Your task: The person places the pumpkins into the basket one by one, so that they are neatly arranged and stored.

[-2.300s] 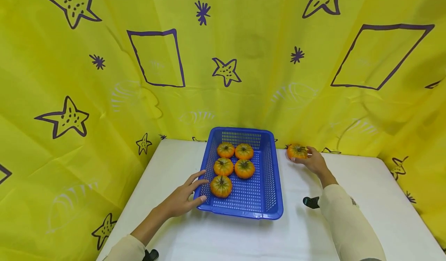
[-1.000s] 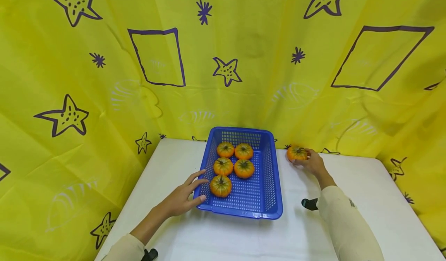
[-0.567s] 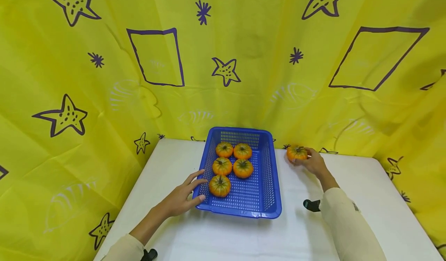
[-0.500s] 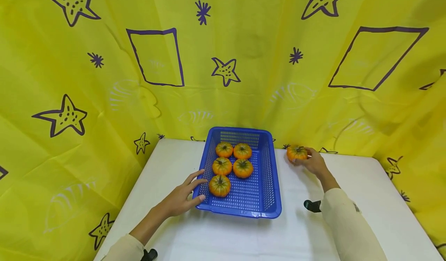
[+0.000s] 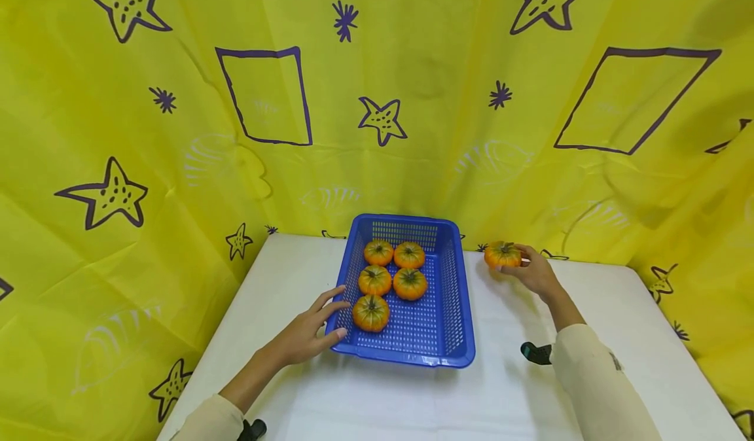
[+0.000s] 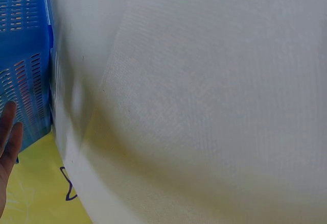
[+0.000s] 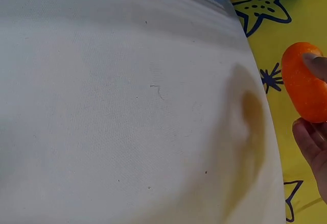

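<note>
My right hand [image 5: 536, 272] pinches a small orange pumpkin [image 5: 502, 255], ribbed with a greenish top, near the table's back edge, right of the basket. In the right wrist view the thumb presses one side of the pumpkin [image 7: 305, 89], fingers lie at the other, and a shadow falls on the table apart from it. My left hand [image 5: 303, 335], fingers spread and loosely extended, rests at the left rim of the blue basket [image 5: 465, 310]. Several like pumpkins [image 5: 374, 280] sit in the basket, in its left and back part. The left wrist view shows fingers [image 6: 11, 145] against the basket's slotted wall.
The white table [image 5: 512, 402] carries the basket at its middle. A yellow curtain [image 5: 436, 166] with stars and frames drawn on it hangs close behind the table and along both sides. Dark wrist-worn pieces [image 5: 536, 353] stick out by the sleeves.
My right hand has raised the pumpkin slightly from its spot at the back edge, and the right forearm has shifted a little to the right. The left hand and the basket stay put.
</note>
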`<state>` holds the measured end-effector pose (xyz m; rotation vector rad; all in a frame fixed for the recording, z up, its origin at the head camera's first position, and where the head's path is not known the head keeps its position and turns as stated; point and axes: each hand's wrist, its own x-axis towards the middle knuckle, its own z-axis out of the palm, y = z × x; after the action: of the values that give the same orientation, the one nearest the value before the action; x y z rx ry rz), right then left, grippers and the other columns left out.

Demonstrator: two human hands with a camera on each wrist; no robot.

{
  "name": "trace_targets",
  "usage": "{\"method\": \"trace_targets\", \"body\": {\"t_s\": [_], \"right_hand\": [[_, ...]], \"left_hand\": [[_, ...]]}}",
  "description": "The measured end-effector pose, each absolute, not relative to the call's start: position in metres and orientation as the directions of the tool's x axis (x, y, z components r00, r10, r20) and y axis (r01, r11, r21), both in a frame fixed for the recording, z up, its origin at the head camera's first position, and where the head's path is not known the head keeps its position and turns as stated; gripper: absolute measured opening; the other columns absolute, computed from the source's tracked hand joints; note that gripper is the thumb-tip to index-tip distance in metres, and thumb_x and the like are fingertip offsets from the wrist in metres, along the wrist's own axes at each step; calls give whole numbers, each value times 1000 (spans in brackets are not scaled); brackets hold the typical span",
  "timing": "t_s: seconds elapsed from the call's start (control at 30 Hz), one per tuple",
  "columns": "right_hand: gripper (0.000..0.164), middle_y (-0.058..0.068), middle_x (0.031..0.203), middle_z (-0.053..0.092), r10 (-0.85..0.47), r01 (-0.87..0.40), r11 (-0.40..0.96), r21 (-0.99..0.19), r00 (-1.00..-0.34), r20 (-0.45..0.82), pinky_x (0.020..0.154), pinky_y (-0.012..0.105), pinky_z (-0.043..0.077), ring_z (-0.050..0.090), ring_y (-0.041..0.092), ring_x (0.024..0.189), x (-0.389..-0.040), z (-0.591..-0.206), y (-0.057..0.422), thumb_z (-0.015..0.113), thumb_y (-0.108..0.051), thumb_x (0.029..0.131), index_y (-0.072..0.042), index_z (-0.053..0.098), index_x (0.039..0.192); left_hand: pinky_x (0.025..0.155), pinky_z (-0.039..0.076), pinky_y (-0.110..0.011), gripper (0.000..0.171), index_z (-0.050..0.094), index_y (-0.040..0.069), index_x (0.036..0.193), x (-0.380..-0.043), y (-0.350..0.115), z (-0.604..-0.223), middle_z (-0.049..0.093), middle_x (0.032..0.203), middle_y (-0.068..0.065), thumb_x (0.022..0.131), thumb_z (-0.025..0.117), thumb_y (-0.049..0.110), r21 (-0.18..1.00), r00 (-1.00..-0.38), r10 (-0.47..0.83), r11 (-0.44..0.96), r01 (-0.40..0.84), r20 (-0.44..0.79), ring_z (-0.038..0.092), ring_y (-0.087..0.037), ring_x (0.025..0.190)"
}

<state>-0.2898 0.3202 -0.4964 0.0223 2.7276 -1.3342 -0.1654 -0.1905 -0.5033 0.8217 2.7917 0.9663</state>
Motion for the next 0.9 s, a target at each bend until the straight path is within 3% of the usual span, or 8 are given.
{"method": "trace_targets", "body": {"t_s": [0.23,0.53,0.6,0.67,0.77,0.9], "right_hand": [[89,38,151,32,-55,17,620,-784,-996,-65,102,54,51,41,55,134,-284,-485,319,74,-34,92,6,25,154],[86,37,149,35,-61,-28,598,-801,-998,-10,102,59,49,40,56,134,-272,-476,322,73,-34,93,2,27,155],[85,36,149,36,-60,-36,602,-798,-998,0,99,49,54,41,55,134,-270,-474,323,72,-34,93,1,27,156],[84,36,149,36,-60,-44,597,-801,-998,10,92,33,55,41,55,134,-267,-471,323,72,-33,93,0,27,156],[84,35,151,33,-72,-58,583,-810,-997,20,80,11,48,40,55,135,-263,-466,324,71,-32,94,1,26,157],[85,34,155,29,-92,-77,555,-828,-995,31,76,3,43,37,56,137,-257,-459,322,71,-30,94,0,23,157]], "left_hand": [[96,54,-56,50,51,19,145,-166,-190,-505,21,167,1,100,56,41,592,-854,510,659,463,100,55,-40,131],[96,54,-57,53,51,18,145,-166,-192,-504,22,167,1,100,54,47,587,-848,518,653,479,115,55,-40,132],[96,54,-57,53,51,18,145,-166,-192,-504,22,167,1,101,53,47,583,-846,520,653,484,120,55,-40,132],[96,54,-58,53,51,18,145,-167,-192,-505,22,167,0,101,53,47,580,-844,522,652,488,123,54,-40,133],[96,53,-58,53,51,17,145,-167,-192,-505,21,167,0,101,53,47,582,-843,522,650,489,126,53,-41,133],[96,53,-59,54,51,17,145,-167,-191,-505,21,167,0,101,53,47,584,-844,522,650,486,123,53,-41,133]]}}
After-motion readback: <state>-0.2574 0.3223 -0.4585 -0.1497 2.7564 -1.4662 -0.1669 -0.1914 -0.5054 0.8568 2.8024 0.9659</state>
